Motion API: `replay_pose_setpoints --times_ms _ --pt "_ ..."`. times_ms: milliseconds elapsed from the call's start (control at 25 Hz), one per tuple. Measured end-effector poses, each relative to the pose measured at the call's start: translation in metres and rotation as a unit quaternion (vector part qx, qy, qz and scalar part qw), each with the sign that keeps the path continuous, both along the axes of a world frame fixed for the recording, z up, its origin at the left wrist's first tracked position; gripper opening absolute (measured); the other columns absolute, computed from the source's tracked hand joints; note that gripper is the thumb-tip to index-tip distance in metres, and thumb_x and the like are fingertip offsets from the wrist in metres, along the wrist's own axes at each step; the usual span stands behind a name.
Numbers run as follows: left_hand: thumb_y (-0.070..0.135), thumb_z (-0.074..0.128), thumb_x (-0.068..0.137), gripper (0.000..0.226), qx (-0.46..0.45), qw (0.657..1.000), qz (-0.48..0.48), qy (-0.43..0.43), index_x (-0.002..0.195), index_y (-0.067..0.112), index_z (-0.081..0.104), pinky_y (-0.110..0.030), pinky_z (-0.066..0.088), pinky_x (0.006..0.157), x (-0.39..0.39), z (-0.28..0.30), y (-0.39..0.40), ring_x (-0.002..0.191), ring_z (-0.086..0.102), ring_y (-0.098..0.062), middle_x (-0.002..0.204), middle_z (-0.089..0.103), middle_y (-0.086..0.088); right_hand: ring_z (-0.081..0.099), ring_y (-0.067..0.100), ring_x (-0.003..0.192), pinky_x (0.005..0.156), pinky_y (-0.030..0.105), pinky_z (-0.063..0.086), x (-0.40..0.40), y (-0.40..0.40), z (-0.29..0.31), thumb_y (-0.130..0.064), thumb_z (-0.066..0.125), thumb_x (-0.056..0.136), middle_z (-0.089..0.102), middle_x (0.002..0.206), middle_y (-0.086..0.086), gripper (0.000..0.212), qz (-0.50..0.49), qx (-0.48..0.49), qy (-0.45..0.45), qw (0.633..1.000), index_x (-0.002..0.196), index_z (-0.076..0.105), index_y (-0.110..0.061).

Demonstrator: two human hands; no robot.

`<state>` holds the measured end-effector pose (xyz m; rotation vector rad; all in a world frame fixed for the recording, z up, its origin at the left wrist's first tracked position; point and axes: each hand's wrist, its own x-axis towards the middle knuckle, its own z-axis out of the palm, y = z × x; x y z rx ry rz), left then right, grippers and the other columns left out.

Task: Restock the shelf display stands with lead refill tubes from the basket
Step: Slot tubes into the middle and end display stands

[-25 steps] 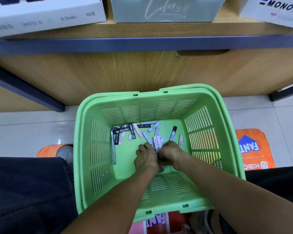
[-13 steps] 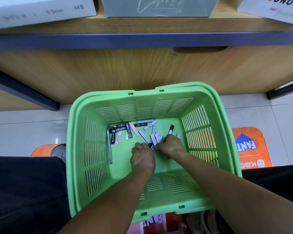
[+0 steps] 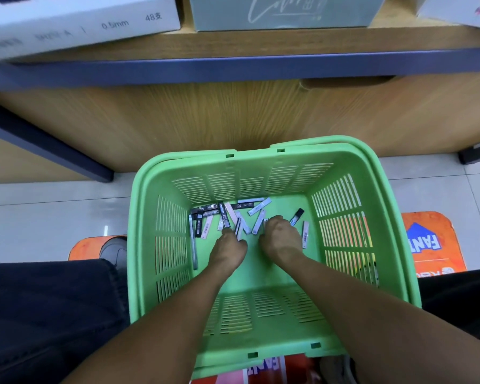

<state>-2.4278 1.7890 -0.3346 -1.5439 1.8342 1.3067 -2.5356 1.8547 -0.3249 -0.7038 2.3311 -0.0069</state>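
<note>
Both hands are lowered into the green basket (image 3: pixel 150 245), knuckles up, near each other but apart. The left hand (image 3: pixel 227 250) is curled, and a dark lead refill tube (image 3: pixel 237 231) is pinched at its fingertips, the tube standing out past the knuckles. The right hand (image 3: pixel 280 238) is curled too, fingers tucked under; whether anything is held in it cannot be told, since the fingertips are hidden.

Beyond the knuckles, the other lead refill tubes (image 3: pixel 227 214) are scattered on the basket floor, black, white and pale pink ones lying crossed and touching along the far wall. One black tube (image 3: pixel 297 217) and one white tube (image 3: pixel 305 234) are seen just right of the right hand, and a long grey tube (image 3: pixel 194 245) lies along the left wall.

The basket is set on the tiled floor (image 3: pixel 39 217) between dark trouser legs (image 3: pixel 45 314). Orange mats (image 3: pixel 432 242) are seen under and beside it. Above, boxes (image 3: pixel 81 23) are stood on the wooden shelf (image 3: pixel 261 45).
</note>
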Motion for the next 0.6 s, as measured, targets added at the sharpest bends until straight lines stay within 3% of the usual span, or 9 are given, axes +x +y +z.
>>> replay_pose_setpoints --times_ms 120,240,360,480,600 --pt "0.012 0.050 0.097 0.022 0.087 0.987 0.109 0.083 0.116 0.001 0.047 -0.041 0.056 0.064 -0.004 0.004 -0.004 0.068 0.064 -0.031 0.091 0.067 -0.022 0.065 0.032 0.105 0.074 0.029 0.044 0.000 -0.004 0.004 -0.019 0.062 0.094 0.066 0.112 0.014 0.023 -0.003 -0.011 -0.026 1.000 0.110 0.058 -0.003" --pt "0.009 0.052 0.098 0.019 0.147 0.963 0.183 0.130 0.114 -0.001 0.048 -0.043 0.060 0.069 -0.007 0.007 0.000 0.074 0.071 -0.035 0.096 0.070 -0.026 0.065 0.033 0.103 0.071 0.029 0.042 -0.003 0.001 0.005 -0.020 0.062 0.094 0.063 0.109 0.013 0.018 0.021 0.000 -0.019 1.000 0.105 0.061 -0.006" --pt "0.008 0.053 0.097 0.018 0.151 0.960 0.197 0.128 0.112 -0.001 0.051 -0.041 0.062 0.069 -0.008 0.010 0.001 0.076 0.073 -0.034 0.094 0.072 -0.027 0.067 0.033 0.096 0.068 0.030 0.044 0.002 0.005 0.003 -0.011 0.058 0.093 0.065 0.100 0.011 0.001 0.081 0.001 -0.009 0.997 0.093 0.059 -0.010" --pt "0.006 0.056 0.095 0.012 0.158 0.956 0.208 0.134 0.102 -0.004 0.059 -0.045 0.062 0.076 -0.008 0.009 0.002 0.084 0.074 -0.038 0.095 0.072 -0.028 0.060 0.029 0.080 0.064 0.029 0.040 -0.001 0.002 0.006 -0.016 0.066 0.089 0.054 0.080 0.004 0.023 0.051 -0.002 -0.025 0.998 0.076 0.048 -0.014" --pt "0.014 0.064 0.095 0.021 0.212 0.931 0.242 0.170 0.109 -0.001 0.066 -0.048 0.062 0.080 -0.004 0.011 0.002 0.086 0.073 -0.035 0.098 0.074 -0.022 0.054 0.027 0.072 0.061 0.027 0.038 -0.003 -0.001 0.011 -0.025 0.072 0.083 0.049 0.069 0.002 0.034 0.026 -0.029 -0.054 0.998 0.067 0.044 -0.016"
